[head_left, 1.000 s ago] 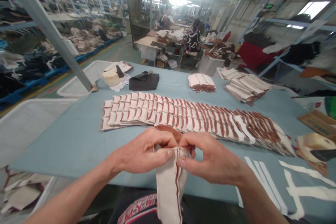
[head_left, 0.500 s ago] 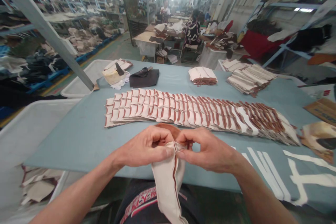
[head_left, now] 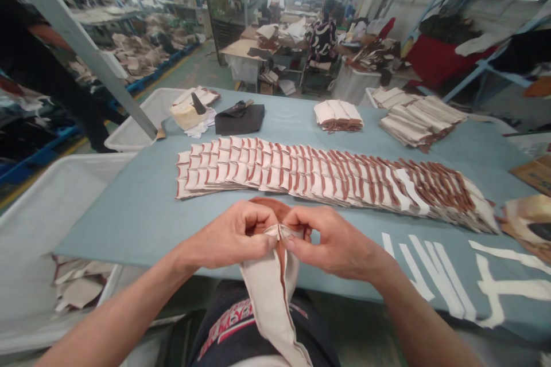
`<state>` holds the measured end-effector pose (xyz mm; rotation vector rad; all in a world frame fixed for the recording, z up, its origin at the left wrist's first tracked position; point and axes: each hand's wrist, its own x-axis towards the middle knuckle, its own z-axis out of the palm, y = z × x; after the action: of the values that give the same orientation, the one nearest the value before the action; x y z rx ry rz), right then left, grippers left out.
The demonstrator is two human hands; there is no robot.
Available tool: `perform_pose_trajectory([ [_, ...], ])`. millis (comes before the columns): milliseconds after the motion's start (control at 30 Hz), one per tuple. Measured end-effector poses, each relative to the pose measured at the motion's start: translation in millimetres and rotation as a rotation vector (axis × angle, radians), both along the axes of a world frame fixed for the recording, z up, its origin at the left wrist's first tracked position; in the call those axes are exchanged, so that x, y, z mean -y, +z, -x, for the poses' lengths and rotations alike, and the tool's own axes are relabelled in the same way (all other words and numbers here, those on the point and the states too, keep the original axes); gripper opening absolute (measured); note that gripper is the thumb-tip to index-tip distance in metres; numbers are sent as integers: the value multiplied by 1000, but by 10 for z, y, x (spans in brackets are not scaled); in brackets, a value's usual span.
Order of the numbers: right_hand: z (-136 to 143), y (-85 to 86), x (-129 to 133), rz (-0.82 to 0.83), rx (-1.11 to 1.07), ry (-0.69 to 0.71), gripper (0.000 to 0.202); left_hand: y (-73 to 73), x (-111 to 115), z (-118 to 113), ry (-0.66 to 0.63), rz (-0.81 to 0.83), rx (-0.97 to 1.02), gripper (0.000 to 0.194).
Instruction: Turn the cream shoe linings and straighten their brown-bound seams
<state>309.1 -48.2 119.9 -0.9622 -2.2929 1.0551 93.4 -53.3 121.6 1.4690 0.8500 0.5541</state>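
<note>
A cream fabric piece (head_left: 264,292) with a brown side hangs from my fingers over the table's front edge, its seam running down the middle. My left hand (head_left: 239,235) pinches its upper end on the left of the seam. On the right of the seam, my right hand (head_left: 329,241) pinches the same piece, thumb tips close together. A brown part (head_left: 273,206) of the piece curves up behind my fingers. Just beyond my hands lie long overlapping rows of cream and brown fabric pieces (head_left: 275,166) on the blue table (head_left: 129,212).
White strips (head_left: 443,281) lie at the right. Farther back are a dark cloth (head_left: 239,120), a yellowish block (head_left: 185,116) and fabric stacks (head_left: 338,114). White bins (head_left: 64,183) and a metal post (head_left: 94,57) stand left. A person in dark clothing (head_left: 55,63) is behind the post.
The view has shifted slightly. The seam edges at my fingertips have spread, showing more brown between them. A person in dark clothing has come further into view at the left.
</note>
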Motion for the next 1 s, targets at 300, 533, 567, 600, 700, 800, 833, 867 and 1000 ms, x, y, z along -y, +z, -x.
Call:
perform_pose_trajectory([
  [300,50,15,100,-477,-55,-163,12,37,75,-8,152,-37,-73,26],
  [533,46,46,94,-358,2,-152,11,58,76,-26,160,-96,-197,17],
  [567,50,48,96,-360,14,-160,12,63,72,-28,159,-120,-209,16],
  [600,54,52,99,-373,31,-168,12,69,68,-31,159,-153,-219,16],
  [700,57,61,104,-442,81,-182,12,83,55,-48,160,-259,-254,18],
  [800,43,55,92,-456,89,-194,12,75,53,-72,173,-405,-311,10],
  [833,35,49,85,-432,76,-200,12,67,58,-79,200,-482,-327,7],
  [867,27,42,78,-401,62,-205,12,59,66,-87,232,-578,-340,8],
  [1000,2,18,63,-352,14,-233,14,24,123,-134,321,-945,-424,10],
])
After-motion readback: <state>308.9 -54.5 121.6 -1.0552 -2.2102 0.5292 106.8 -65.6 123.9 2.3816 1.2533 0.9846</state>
